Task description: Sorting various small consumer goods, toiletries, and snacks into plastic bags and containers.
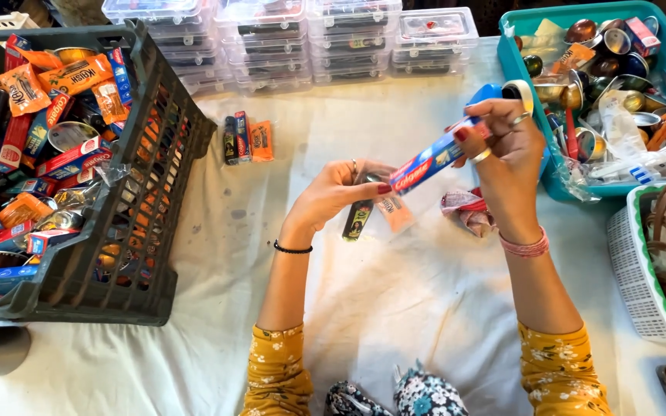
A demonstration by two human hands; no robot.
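At frame centre, our right hand (506, 146) fingers grip a toothpaste box (433, 160); our left hand (333, 192) fingers pinch a clear pouch (383, 209).

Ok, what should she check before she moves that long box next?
1. Right hand grips the long blue and red box: ok.
2. Left hand holds the clear pouch with a small dark bottle in it: ok.
3. Box end is at the pouch mouth: cannot tell, fingers hide it.
4. Pouch is open wide enough: cannot tell.
5. White cloth below the hands has free room: ok.
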